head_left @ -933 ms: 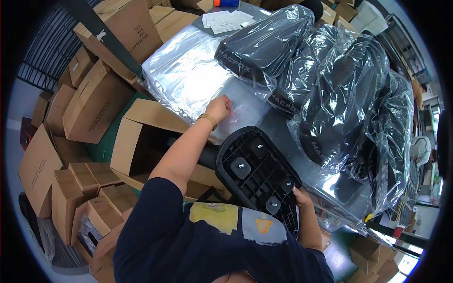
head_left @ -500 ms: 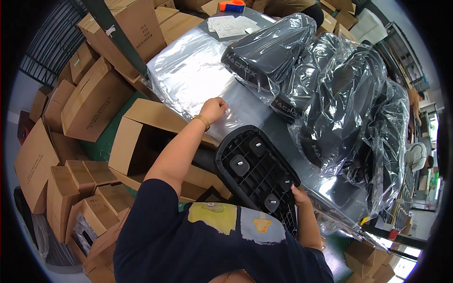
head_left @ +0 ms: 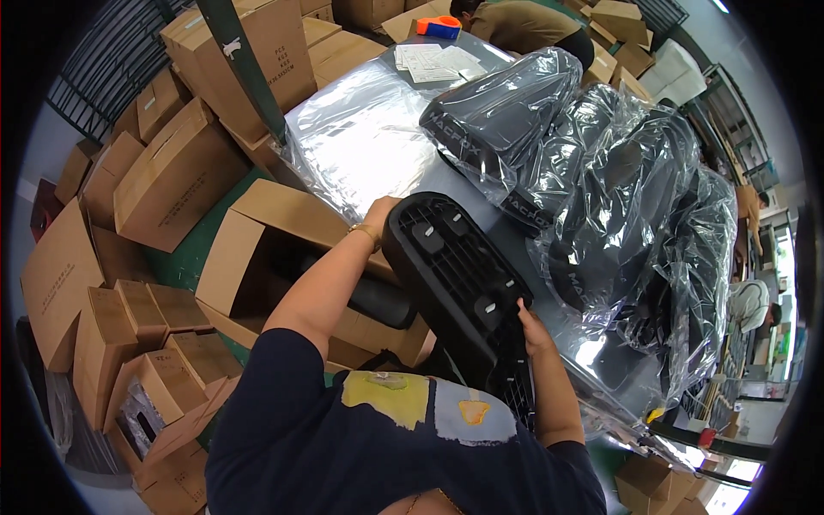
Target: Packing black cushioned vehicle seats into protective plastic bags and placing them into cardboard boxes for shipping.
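Observation:
A long black seat (head_left: 468, 275) is tilted up in front of my chest, its ribbed plastic underside with several metal studs facing me. My left hand (head_left: 382, 212) is closed at the seat's far rounded end, its fingertips hidden behind the edge. On the right side edge my right hand (head_left: 536, 331) grips, thumb showing on the near face. Just beyond my left hand lies a flat stack of clear plastic bags (head_left: 356, 129) on the table. Several black seats in clear plastic (head_left: 614, 206) are heaped to the right of the held one.
An open carton (head_left: 230, 262) stands at my left with another black seat (head_left: 380, 302) in it. More cartons (head_left: 176, 184) crowd the left side. On the dark table (head_left: 506, 249), paper slips (head_left: 433, 63) lie near an orange and blue tape dispenser (head_left: 439, 27). Another person (head_left: 532, 27) bends over beyond.
My left hand has come back from the plastic bags to the seat's far end. The seat has been raised and tipped more upright, and my right hand has shifted slightly up with it.

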Tool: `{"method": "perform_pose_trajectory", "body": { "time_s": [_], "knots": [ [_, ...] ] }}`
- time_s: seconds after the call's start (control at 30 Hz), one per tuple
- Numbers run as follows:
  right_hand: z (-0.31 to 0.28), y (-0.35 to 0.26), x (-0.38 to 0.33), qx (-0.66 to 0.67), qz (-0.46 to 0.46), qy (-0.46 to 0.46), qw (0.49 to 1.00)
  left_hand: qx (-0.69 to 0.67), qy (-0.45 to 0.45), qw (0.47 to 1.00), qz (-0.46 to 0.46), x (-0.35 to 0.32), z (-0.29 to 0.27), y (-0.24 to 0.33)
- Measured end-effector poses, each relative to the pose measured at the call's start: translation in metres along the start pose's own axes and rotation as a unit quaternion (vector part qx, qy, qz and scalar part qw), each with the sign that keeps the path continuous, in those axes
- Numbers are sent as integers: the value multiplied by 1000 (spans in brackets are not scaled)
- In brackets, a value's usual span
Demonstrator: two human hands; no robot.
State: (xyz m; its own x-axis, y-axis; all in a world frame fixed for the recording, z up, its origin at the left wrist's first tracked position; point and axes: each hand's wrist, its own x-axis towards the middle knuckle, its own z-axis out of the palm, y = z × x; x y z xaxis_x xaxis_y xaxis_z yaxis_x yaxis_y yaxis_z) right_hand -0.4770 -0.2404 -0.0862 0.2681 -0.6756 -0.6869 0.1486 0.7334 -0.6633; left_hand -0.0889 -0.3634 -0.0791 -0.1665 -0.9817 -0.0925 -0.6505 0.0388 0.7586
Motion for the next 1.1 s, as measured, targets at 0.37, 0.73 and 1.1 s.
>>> {"method": "perform_pose_trajectory", "body": {
  "time_s": [0.37,0.73,1.1],
  "knots": [
    [26,-29,45,100,-7,-83,992,-119,73,989,-41,-38,5,-1],
    [33,-40,28,6,-33,24,999,-668,292,670,-143,-215,-131,-80],
    [105,-79,21,-364,-159,78,914,-542,728,414,65,-460,-236,-130]
  ]
}}
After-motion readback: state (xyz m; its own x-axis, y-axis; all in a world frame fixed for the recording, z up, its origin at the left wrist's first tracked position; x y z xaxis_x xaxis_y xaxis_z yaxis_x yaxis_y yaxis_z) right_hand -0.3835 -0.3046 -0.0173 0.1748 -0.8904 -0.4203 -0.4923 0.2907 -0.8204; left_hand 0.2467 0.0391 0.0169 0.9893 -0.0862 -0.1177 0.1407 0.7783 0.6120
